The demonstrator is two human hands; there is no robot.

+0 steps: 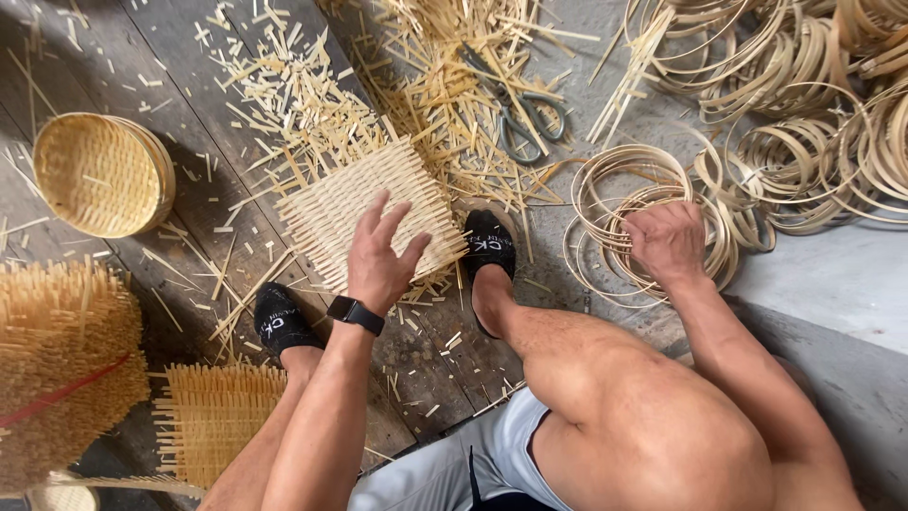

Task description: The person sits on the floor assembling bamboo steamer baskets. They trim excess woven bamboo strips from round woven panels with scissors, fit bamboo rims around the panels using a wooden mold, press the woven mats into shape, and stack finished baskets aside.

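Observation:
A square woven bamboo mat (364,213) lies flat on the dark plank floor between my feet. My left hand (380,257), a black watch on its wrist, rests on the mat's near edge with fingers spread. My right hand (665,241) is closed on thin bamboo hoops (605,203) from a loose stack lying on the floor to the right. Both my feet wear black slippers, one on each side of the mat.
Bamboo strip offcuts (322,95) litter the floor behind the mat. Grey-handled scissors (525,109) lie among them. A finished round basket (102,173) sits at left. Stacked woven mats (218,421) and bundled strips (61,364) are lower left. Many hoops (823,114) pile at upper right.

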